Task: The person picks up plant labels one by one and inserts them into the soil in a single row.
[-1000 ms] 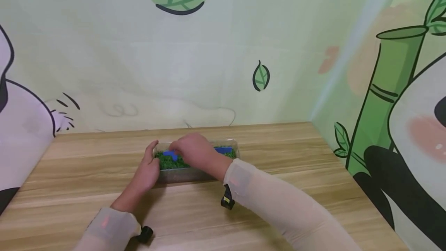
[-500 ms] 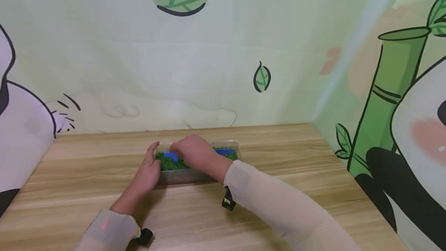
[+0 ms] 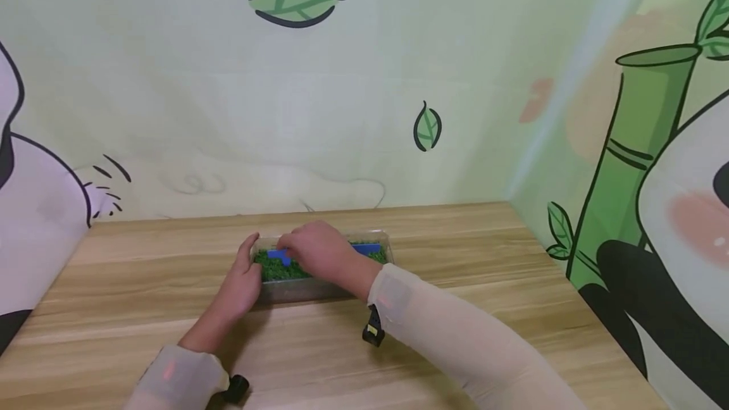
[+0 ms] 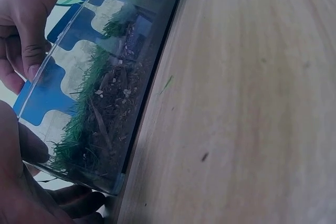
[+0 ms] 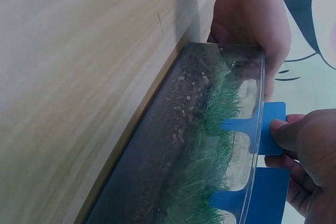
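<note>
A clear plastic box holds dark soil and short green grass. Blue T-shaped plant labels stand in the grass in a row. My right hand pinches the top of the leftmost label between thumb and fingers. Its stem reaches down to the grass behind the clear wall. Beside it stands a second label, close to the curled fingers. My left hand grips the box's left end, thumb at the rim and fingers around the outside.
The box rests on a wood-grain table. A loose grass blade and a dark crumb lie in front of it. Behind rises a printed backdrop with leaves, bamboo and pandas.
</note>
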The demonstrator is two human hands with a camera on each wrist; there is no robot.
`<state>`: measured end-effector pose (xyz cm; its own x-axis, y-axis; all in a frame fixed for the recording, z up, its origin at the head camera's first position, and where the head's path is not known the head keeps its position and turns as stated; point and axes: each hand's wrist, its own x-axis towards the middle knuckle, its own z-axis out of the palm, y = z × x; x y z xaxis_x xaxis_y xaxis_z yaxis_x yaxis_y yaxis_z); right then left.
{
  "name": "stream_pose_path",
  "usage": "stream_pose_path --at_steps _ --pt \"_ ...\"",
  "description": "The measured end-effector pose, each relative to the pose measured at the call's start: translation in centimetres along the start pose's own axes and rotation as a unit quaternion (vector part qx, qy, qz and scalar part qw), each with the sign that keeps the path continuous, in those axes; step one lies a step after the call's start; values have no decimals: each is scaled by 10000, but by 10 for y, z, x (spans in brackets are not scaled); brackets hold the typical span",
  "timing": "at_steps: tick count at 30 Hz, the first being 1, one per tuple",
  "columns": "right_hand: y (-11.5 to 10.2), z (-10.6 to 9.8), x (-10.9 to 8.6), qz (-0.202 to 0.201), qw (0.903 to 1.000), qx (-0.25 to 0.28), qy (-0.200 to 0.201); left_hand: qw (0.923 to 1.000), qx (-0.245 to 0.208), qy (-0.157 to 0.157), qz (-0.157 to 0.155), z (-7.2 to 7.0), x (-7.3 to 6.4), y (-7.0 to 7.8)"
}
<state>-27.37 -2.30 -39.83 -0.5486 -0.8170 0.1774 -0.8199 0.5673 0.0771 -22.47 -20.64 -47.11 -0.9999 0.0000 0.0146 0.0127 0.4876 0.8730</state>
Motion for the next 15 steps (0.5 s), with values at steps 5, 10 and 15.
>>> stream_pose_path --at_steps 5,10,15 --pt "1 0 -2 61 9999 -122 -24 10000 13 33 -14 0 1 1" --pt "2 1 -4 38 9998 -194 67 10000 50 48 -31 1 1 1" --pt "3 2 -7 -70 9997 -128 219 10000 63 41 -14 1 0 1"
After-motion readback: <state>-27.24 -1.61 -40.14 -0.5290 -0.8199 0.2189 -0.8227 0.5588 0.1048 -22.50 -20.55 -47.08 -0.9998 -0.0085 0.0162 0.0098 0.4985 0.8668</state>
